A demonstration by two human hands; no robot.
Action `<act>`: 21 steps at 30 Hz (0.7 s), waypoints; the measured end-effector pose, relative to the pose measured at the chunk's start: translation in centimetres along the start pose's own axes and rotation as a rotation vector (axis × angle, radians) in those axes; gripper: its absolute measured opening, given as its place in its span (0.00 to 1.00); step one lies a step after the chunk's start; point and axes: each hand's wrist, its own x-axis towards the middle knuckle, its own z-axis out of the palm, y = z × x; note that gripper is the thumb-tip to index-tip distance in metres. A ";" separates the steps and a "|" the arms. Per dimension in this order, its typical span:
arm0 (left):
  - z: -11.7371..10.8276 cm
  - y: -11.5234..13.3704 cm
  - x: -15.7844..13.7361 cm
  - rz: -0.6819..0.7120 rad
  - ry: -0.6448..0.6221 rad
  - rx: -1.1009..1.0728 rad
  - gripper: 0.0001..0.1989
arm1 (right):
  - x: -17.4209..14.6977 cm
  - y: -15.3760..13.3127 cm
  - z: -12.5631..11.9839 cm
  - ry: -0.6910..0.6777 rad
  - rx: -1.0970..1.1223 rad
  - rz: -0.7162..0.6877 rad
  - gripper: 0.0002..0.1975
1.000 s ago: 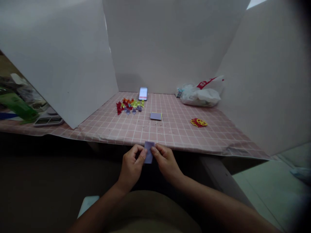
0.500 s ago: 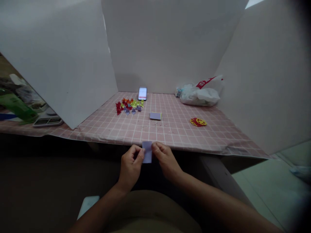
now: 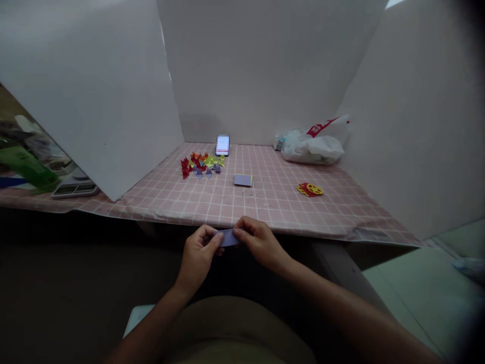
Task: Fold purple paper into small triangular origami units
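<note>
The left hand (image 3: 197, 253) is closed in a pinch, its thumb laid over the left end of a small purple paper (image 3: 229, 237) and its fingers curled in behind. The right hand (image 3: 260, 243) is clamped on the other end in the same way, thumb against forefinger, so the paper spans the narrow gap between the two hands. The paper is held off any surface, just in front of the near edge of the tabletop (image 3: 280, 215), and shows as a short band, wider than it is tall. Beyond the hands, on the pink checked cloth (image 3: 159, 194), lies a small stack of paper (image 3: 243, 180), purple on top with yellow showing at one edge. Farther left sits a cluster of folded paper pieces (image 3: 208, 174) in red, orange, yellow and purple, with a lit phone (image 3: 223, 145) upright just behind it. To the right are a flat yellow and red piece (image 3: 310, 189) and, farther back, a white plastic bag (image 3: 314, 150) with red print. Pale panels (image 3: 261, 71) stand around the back and sides, and a scale (image 3: 76, 188) rests outside the left one.
</note>
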 end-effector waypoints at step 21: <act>0.2 -0.5 -0.5 0.039 0.017 0.069 0.10 | 0.2 0.2 0.5 -0.052 0.270 0.100 0.13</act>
